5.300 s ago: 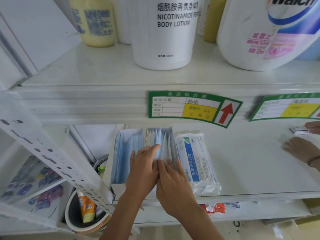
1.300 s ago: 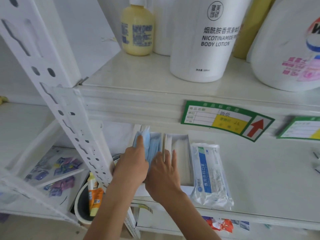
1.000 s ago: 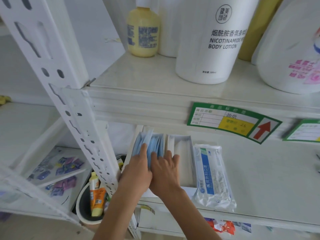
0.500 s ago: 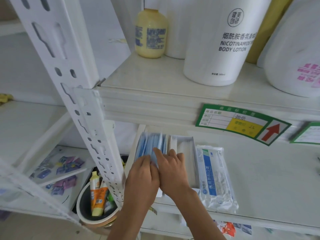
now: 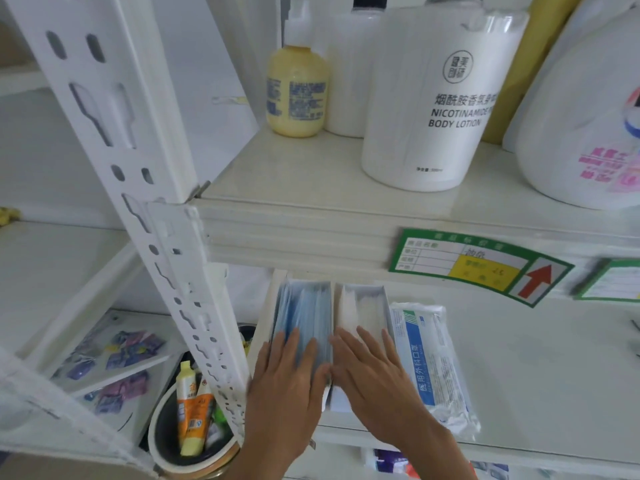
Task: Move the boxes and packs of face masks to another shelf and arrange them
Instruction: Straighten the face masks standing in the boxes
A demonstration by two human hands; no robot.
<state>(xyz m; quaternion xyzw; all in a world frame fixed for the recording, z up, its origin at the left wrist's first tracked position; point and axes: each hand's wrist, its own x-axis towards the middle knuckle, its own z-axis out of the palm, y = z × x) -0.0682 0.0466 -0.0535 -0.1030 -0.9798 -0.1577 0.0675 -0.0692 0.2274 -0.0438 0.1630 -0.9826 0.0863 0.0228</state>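
Two open white boxes stand side by side at the left end of the lower shelf (image 5: 540, 368). The left box (image 5: 304, 306) is full of blue face masks; the right box (image 5: 363, 306) holds white ones. A sealed pack of masks (image 5: 433, 358) with a blue stripe lies flat against the right box. My left hand (image 5: 287, 372) lies flat on the blue masks, fingers spread. My right hand (image 5: 370, 368) lies flat over the near end of the right box, fingers apart. Neither hand grips anything.
The upper shelf carries a yellow bottle (image 5: 298, 91), a white body lotion bottle (image 5: 436, 105) and a large white jug (image 5: 588, 133). A perforated white upright (image 5: 166, 244) stands to the left. Below sits a bowl with tubes (image 5: 190, 427). Green price labels (image 5: 478, 265) hang on the shelf edge.
Both hands have flattened: the left, which pinched the blue masks, now rests open on them. The right has moved onto the right box. The view has shifted left.
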